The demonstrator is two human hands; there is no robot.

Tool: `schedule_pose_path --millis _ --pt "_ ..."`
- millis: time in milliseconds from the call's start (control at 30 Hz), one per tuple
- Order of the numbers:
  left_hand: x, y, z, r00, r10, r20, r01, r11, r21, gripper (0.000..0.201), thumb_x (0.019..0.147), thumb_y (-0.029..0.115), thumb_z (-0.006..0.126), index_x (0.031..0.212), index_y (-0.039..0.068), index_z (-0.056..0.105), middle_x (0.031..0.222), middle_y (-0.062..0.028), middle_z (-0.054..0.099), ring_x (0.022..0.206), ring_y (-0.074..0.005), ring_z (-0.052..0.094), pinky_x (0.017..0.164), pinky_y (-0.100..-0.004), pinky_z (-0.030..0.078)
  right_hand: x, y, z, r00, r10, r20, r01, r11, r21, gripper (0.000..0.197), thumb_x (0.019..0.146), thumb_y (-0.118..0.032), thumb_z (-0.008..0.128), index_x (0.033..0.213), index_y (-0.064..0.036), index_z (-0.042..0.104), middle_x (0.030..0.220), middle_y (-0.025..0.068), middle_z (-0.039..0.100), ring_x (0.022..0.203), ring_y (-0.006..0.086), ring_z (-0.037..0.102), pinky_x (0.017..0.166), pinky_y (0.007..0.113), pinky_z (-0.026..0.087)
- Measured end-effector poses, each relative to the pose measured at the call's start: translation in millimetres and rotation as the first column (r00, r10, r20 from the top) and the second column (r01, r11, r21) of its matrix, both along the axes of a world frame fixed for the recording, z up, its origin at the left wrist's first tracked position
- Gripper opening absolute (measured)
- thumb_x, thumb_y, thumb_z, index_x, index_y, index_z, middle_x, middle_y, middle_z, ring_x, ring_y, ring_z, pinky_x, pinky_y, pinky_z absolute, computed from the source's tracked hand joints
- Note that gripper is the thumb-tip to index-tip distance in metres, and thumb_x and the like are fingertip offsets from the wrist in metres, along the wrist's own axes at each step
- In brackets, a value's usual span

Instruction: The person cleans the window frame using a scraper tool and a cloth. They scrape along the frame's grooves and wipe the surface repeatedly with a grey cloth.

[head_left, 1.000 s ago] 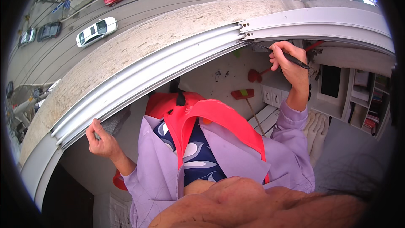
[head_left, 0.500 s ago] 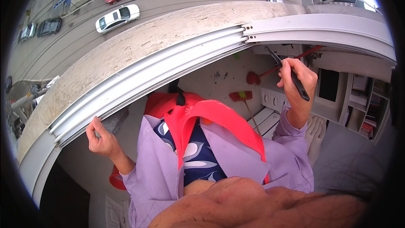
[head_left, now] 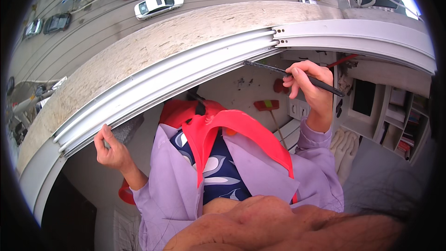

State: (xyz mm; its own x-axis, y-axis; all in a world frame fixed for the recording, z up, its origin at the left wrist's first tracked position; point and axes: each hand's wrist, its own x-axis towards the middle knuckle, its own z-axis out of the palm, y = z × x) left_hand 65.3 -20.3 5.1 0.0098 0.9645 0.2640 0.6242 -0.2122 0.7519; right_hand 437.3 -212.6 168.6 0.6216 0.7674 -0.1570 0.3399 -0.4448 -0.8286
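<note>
A slim black brush point(head_left: 324, 86) with dark bristles at its far end is pinched in my right hand point(head_left: 310, 86). The brush points left, its bristle tip at the inner lower edge of the white sliding-window track point(head_left: 186, 75); whether it touches the track, I cannot tell. At the track's left part is my left hand point(head_left: 113, 150), its fingers curled in and the thumb raised by the inner edge. Nothing shows in the left hand. Long parallel grooves run along the track.
Outside the track lies a rough concrete ledge point(head_left: 139, 49), with a street and a white car point(head_left: 159, 5) far below. Indoors are a red broom point(head_left: 266, 105), a shelf unit point(head_left: 395, 116) and a red apron point(head_left: 246, 128) on me.
My right hand has moved slightly left and lower, and the brush has swung from upright to nearly level, its tip now by the track. The left hand stays nearly in place.
</note>
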Motion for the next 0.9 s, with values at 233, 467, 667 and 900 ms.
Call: schedule_pose_path --millis 233,467,667,900 --pt "3.4 -2.9 1.5 0.999 0.007 0.051 -0.007 1.000 0.011 0.014 0.091 0.008 0.068 0.084 -0.004 0.066 0.073 -0.0057 0.066 0.065 -0.0114 0.060 0.064 -0.0243 0.049 17.6 -8.6 11.0 0.958 -0.233 0.167 0.240 0.970 -0.026 0.013 0.093 -0.005 0.060 0.091 0.0059 0.067 0.067 0.0112 0.066 0.048 0.0124 0.060 0.056 0.025 0.053" --pt "-7.0 6.0 6.2 0.986 -0.102 0.128 0.080 0.983 0.163 0.007 0.082 0.006 0.074 0.079 0.002 0.068 0.069 -0.0093 0.065 0.058 -0.0228 0.062 0.054 -0.0307 0.047 -0.8 -8.8 4.3 0.986 -0.110 0.124 0.101 0.992 0.081 0.021 0.097 -0.011 0.052 0.097 0.0081 0.062 0.061 0.0144 0.061 0.047 0.0142 0.055 0.058 0.026 0.050" --pt "-24.3 0.0 0.1 0.971 -0.177 0.160 0.131 0.956 0.261 0.013 0.082 0.005 0.075 0.090 0.003 0.065 0.069 -0.0083 0.065 0.053 -0.0180 0.056 0.049 -0.0271 0.043 -12.4 22.2 -24.7 0.999 -0.032 -0.013 0.033 0.993 0.113 0.024 0.099 -0.014 0.049 0.099 0.0080 0.059 0.062 0.0162 0.060 0.040 0.0148 0.050 0.053 0.025 0.048" --pt "-24.1 4.7 4.9 0.962 -0.218 0.168 0.173 0.953 0.247 0.024 0.074 0.011 0.082 0.091 0.007 0.065 0.069 -0.0047 0.067 0.051 -0.0175 0.059 0.047 -0.0277 0.045 -24.2 77.7 -11.7 0.989 0.145 0.016 -0.146 0.977 0.156 0.026 0.100 -0.016 0.048 0.095 0.0072 0.057 0.063 0.0173 0.059 0.036 0.0139 0.048 0.049 0.025 0.046"
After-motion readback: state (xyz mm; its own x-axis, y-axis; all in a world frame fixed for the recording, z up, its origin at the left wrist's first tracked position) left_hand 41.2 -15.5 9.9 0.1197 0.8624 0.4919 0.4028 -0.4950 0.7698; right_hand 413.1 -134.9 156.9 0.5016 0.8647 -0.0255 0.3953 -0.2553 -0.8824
